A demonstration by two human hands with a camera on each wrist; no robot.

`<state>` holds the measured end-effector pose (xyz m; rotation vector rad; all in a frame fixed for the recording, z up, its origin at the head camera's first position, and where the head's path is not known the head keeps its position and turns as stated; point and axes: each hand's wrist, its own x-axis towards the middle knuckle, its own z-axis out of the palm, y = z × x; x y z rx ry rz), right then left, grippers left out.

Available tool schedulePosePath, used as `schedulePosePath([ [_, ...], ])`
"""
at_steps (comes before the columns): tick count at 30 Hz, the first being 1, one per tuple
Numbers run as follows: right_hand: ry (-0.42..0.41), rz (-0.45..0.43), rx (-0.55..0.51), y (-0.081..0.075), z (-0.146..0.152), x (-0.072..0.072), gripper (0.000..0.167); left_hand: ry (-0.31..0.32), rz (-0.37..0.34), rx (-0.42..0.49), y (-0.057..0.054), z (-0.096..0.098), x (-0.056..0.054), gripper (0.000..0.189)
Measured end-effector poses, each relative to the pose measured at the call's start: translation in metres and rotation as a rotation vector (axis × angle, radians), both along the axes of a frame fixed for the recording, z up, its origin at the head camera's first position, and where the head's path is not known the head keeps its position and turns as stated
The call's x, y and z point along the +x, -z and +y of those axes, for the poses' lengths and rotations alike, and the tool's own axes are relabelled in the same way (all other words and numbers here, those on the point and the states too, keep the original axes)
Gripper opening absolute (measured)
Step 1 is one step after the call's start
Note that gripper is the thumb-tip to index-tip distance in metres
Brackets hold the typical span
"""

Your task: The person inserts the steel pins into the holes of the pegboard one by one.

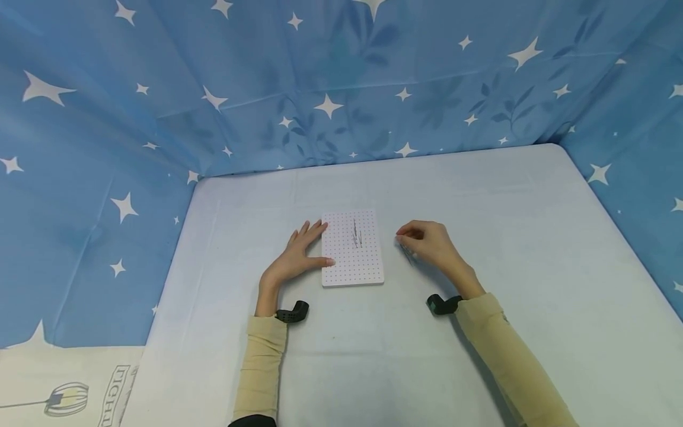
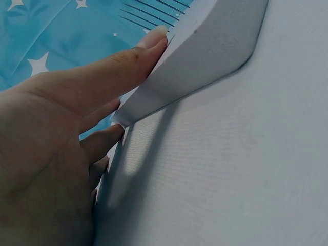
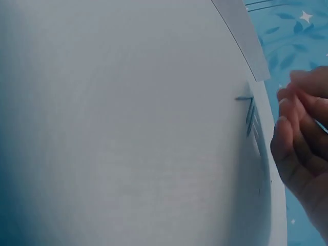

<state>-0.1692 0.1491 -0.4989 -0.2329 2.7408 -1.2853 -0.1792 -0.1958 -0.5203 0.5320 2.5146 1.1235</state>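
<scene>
A white board (image 1: 347, 270) with a grid of small holes lies on the table. Several thin metal pins (image 1: 360, 238) stand up from it; in the left wrist view pins (image 2: 148, 15) stick out above its top. My left hand (image 1: 292, 259) rests against the board's left side, fingers spread, with the thumb on its top edge. Right of the board, my right hand (image 1: 431, 243) is just over a small heap of loose metal pins (image 1: 407, 255). Its thumb and index fingertips meet; whether a pin is between them cannot be made out. In the right wrist view the loose pins (image 3: 251, 115) lie beside the fingers.
A white cloth covers the table (image 1: 341, 367). Blue star-patterned curtains (image 1: 256, 89) hang along the back and both sides. Both wrists wear a dark strapped camera, such as the right wrist camera (image 1: 443, 305). A printed cream cloth (image 1: 64, 385) shows at lower left.
</scene>
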Motion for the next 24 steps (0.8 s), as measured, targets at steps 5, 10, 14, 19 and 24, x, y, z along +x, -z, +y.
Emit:
schedulePosePath([
  [5,-0.005,0.027,0.034,0.003,0.005,0.002,0.018,-0.006,-0.006,0.001,-0.001,0.0,0.0,0.096],
  [10,-0.019,0.056,0.065,0.008,0.01,0.001,0.017,-0.005,-0.002,-0.012,0.0,0.0,0.0,0.096],
  [14,-0.031,0.067,0.09,0.01,0.013,0.002,0.015,-0.006,-0.003,-0.016,0.0,0.0,0.0,0.096],
  [19,-0.048,0.059,0.115,0.01,0.015,0.004,0.012,-0.016,-0.013,-0.019,-0.002,0.001,0.001,0.097],
  [24,-0.083,0.054,0.152,0.007,0.015,0.006,0.011,-0.017,-0.014,-0.018,-0.003,0.002,0.001,0.097],
])
